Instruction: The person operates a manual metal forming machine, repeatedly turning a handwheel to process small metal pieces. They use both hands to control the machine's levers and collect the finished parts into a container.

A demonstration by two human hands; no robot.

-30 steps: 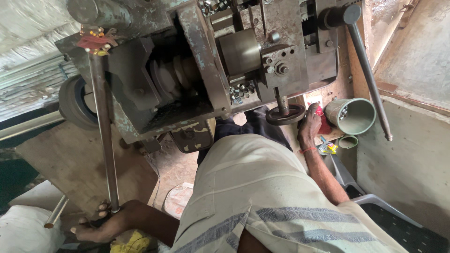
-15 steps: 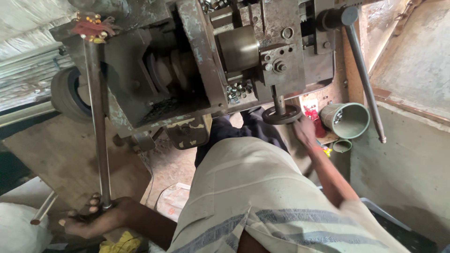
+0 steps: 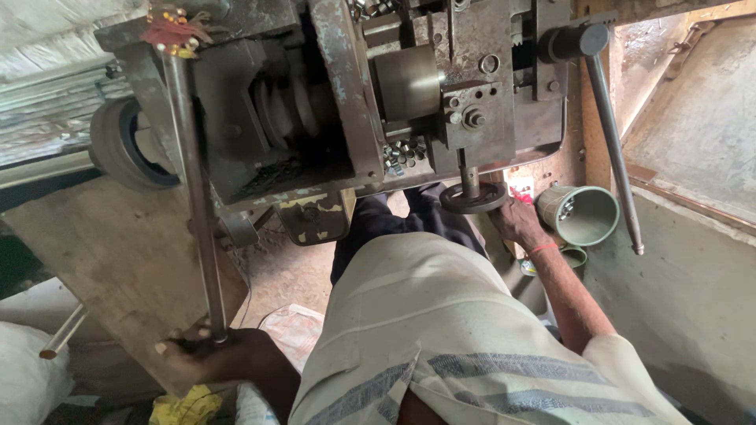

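The left hand was closed around the lower end of 1 long steel bar, which ran up to the machine. The right hand gripped 1 small handwheel beneath the machine, near 2 green cups.

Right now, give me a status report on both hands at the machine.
Left hand gripping long steel lever at its lower end. Right hand on small handwheel. Green cup beside right hand, apart.
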